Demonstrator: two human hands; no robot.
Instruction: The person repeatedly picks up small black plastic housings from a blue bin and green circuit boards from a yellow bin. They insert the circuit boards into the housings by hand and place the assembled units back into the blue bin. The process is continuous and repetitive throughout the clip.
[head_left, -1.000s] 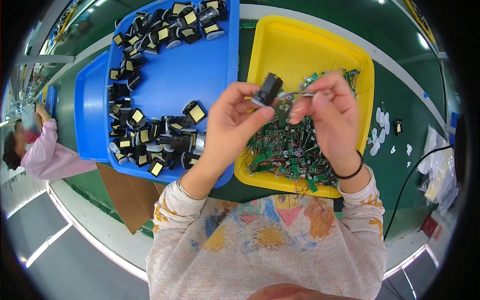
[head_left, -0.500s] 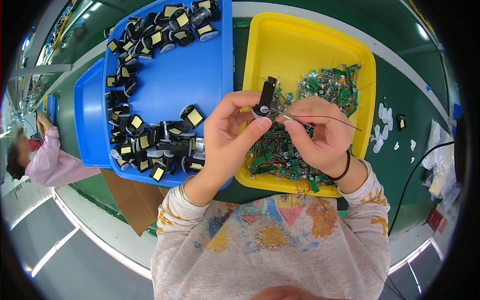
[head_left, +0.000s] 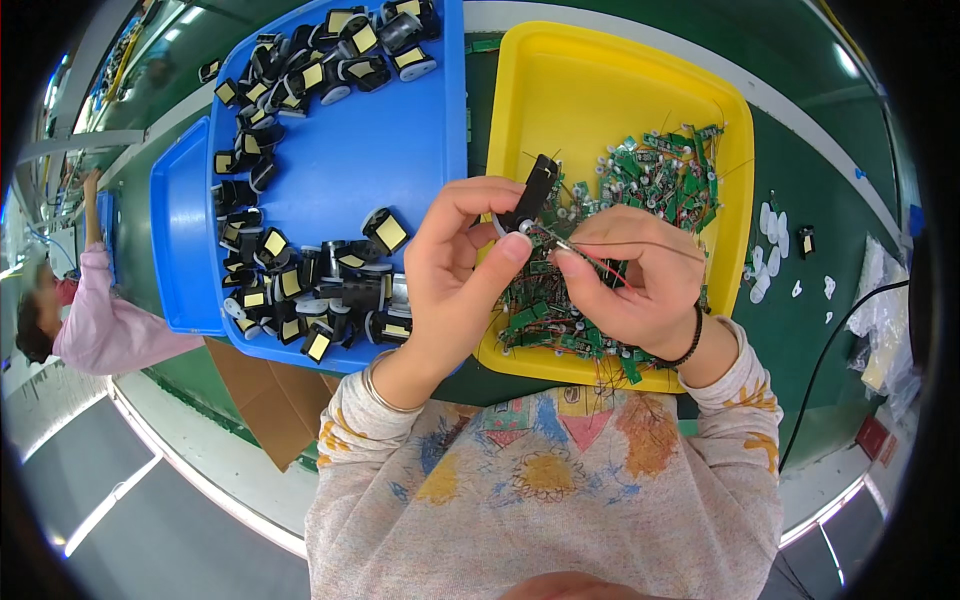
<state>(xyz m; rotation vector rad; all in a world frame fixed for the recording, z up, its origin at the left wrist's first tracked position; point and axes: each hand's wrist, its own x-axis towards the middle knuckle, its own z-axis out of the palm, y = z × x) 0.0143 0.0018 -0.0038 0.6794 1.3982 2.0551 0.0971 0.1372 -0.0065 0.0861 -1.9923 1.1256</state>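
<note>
My left hand (head_left: pixel 455 255) grips a small black plastic housing (head_left: pixel 541 185) between thumb and fingers, tilted over the yellow tray's near-left part. A small white round piece (head_left: pixel 527 227) shows at its lower end, by my thumb tip. My right hand (head_left: pixel 640 270) is closed in a pinch just beside it, on thin wires (head_left: pixel 612 272), one red and one dark. A slim silvery piece (head_left: pixel 558 240) spans the gap between the fingertips of both hands; whether it is a tool or part of the wiring, I cannot tell.
Green circuit boards (head_left: pixel 655 180) with wires heap in the yellow tray (head_left: pixel 560 60). At left, a blue tray (head_left: pixel 340 150) bears many black housings with cream pads. White oval pieces (head_left: pixel 770 230), a plastic bag (head_left: pixel 880 320) and a black cable (head_left: pixel 815 365) lie right. A co-worker (head_left: pixel 115 320) sits far left.
The black housing has tilted further to the right in my left hand. My right hand has shifted slightly left and down, the wires with it. The co-worker's arm has risen.
</note>
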